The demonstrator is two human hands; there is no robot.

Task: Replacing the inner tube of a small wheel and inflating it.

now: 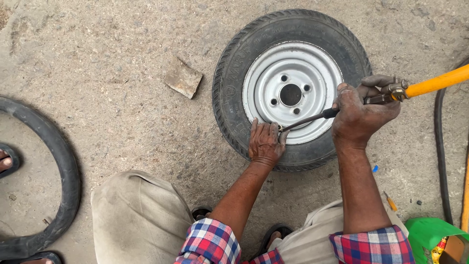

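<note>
We see a green bag (430, 233) at the bottom right corner, beside the right knee (317, 239), holding a red and yellow packet (439, 249) and a brown cardboard box (457, 250).

Open concrete L of wheel (293, 88); stone slab (183, 78) & loose tyre (63, 161) obstruct further L.

One wheel (291, 88), one loose tyre (58, 171), two hoses (439, 82)

Lay flat on dusty concrete ground (122, 98): broken grey stone slab (183, 77). Left of slab, curved black rubber inner tube (66, 171); far right, green plastic bag (430, 234), black hose (441, 161).
</note>
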